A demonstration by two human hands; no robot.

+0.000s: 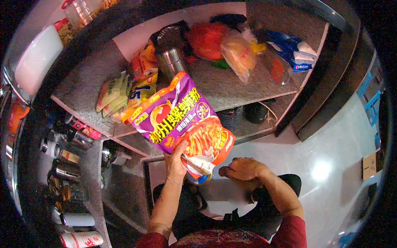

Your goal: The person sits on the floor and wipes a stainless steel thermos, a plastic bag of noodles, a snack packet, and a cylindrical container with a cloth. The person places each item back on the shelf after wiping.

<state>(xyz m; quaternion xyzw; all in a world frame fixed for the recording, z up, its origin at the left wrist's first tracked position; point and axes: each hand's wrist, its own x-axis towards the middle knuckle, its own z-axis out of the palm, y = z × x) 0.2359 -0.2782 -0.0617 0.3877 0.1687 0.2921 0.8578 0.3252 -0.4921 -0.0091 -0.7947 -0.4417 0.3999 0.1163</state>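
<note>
My left hand [176,162] grips the lower edge of a purple and orange instant noodle packet [186,122], its thumb on the front. The packet is held up at a tilt before the open cabinet, its printed face with a noodle picture towards me. Part of a blue round object [203,179] shows just below the packet; the rest of it is hidden. To the right of the packet, apart from it, my right hand [245,169] hovers above my legs with its fingers curled. Whether anything lies inside those fingers cannot be seen.
On the cabinet shelf [198,88] stand a steel flask [173,62], a red plastic bag [206,40], a clear bag [240,57], a blue and white packet [294,52] and green packets [113,93]. Several cups and bottles fill the left compartment [104,173]. A white bowl [38,59] sits above.
</note>
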